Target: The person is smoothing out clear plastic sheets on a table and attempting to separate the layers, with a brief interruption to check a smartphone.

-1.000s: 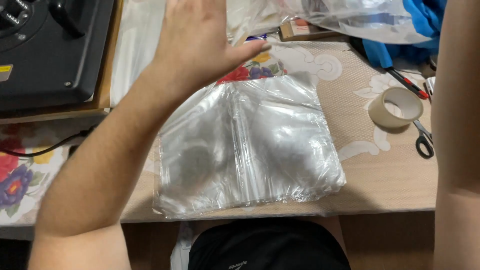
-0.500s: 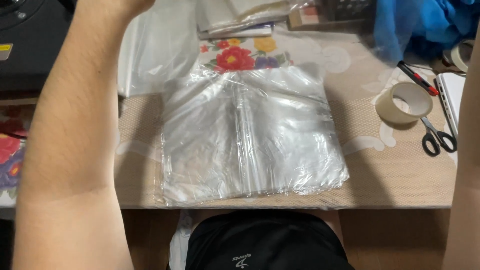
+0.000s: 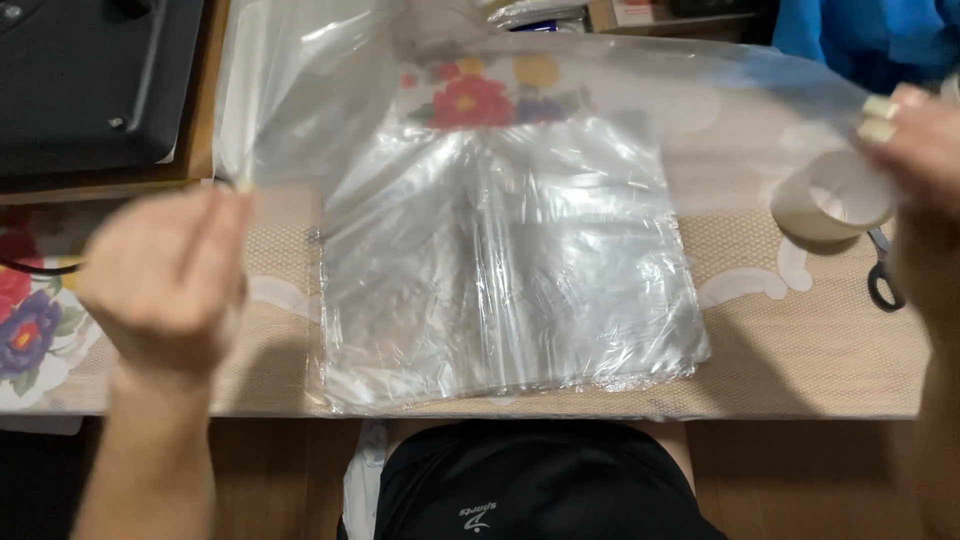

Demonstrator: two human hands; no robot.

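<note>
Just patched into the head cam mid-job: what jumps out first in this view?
A clear plastic sheet stretched wide across the upper frame, pinched by the left hand at one corner and the right hand at the other. Below it, a stack of clear plastic bags lies at the table's near edge, centre. A roll of tape sits at the right, beside the scissors.

Between our left fingers (image 3: 215, 235) and right fingers (image 3: 885, 120) hangs the clear bag (image 3: 560, 90) (stretched taut). Just under the right fingers, a tape roll (image 3: 830, 200) and scissors (image 3: 885, 285) crowd the table (image 3: 800, 370); below the left fingers it lies bare.
</note>
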